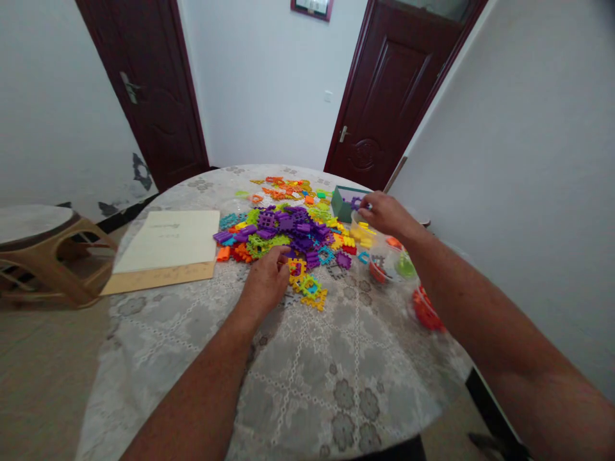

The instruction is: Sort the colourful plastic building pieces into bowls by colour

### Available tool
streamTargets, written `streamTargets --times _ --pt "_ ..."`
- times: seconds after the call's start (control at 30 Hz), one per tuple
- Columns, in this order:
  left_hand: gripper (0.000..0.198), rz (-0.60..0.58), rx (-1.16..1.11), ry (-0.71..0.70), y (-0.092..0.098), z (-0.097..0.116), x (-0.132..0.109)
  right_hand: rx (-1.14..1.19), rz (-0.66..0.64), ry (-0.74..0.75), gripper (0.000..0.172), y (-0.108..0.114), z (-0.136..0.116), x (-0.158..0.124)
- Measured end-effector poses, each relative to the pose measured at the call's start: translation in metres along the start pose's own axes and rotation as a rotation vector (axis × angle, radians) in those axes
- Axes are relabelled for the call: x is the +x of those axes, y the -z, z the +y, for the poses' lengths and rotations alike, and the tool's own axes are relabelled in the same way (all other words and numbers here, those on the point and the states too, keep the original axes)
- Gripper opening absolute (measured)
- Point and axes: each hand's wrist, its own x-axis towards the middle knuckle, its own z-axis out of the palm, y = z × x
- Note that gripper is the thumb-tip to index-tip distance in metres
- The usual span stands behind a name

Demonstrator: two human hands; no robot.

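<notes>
Plastic grid pcs [288, 230]: light, stiff; we'd pinch by edges. Our right hand [387, 214] pinches a purple pc [356, 203]; left hand [266, 278] curled on them, grip unclear.

Your left hand [265, 283] covers some blocks [308, 286] under it; your right hand [388, 215], by the green box [342, 203], hides whether it pinches anything; the wall frame [311, 6] is cut off at the top.
</notes>
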Motion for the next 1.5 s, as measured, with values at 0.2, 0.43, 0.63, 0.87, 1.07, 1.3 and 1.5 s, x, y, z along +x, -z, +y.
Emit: streamTargets --times 0.2,0.43,0.63,0.87,1.07,1.3,1.5 --pt "0.041 0.042 -0.034 0.045 0.002 0.0 0.002 -0.038 0.304 -0.151 0.034 -0.01 0.01 0.032" --pt "0.036 0.141 -0.384 0.297 0.005 0.007 0.004 0.213 -0.24 0.048 0.02 -0.056 -0.098 -0.085" --pt "0.021 0.152 -0.735 0.428 0.004 0.017 0.003 0.283 -0.284 -0.029 0.034 -0.089 -0.132 -0.131" --pt "0.019 0.076 -0.77 0.4 -0.001 0.014 0.002 0.531 -0.245 -0.074 0.011 -0.098 -0.122 -0.129" --pt "0.041 -0.064 -0.238 0.167 -0.001 -0.005 0.006 0.92 -0.281 -0.17 0.009 -0.091 -0.111 -0.123" --pt "0.04 -0.085 0.229 -0.037 -0.001 -0.015 0.007 1.089 -0.085 -0.234 0.012 -0.024 -0.082 -0.123" --pt "0.035 -0.103 0.219 -0.012 0.0 -0.011 0.005 0.592 0.155 -0.353 0.016 0.023 -0.007 -0.134"
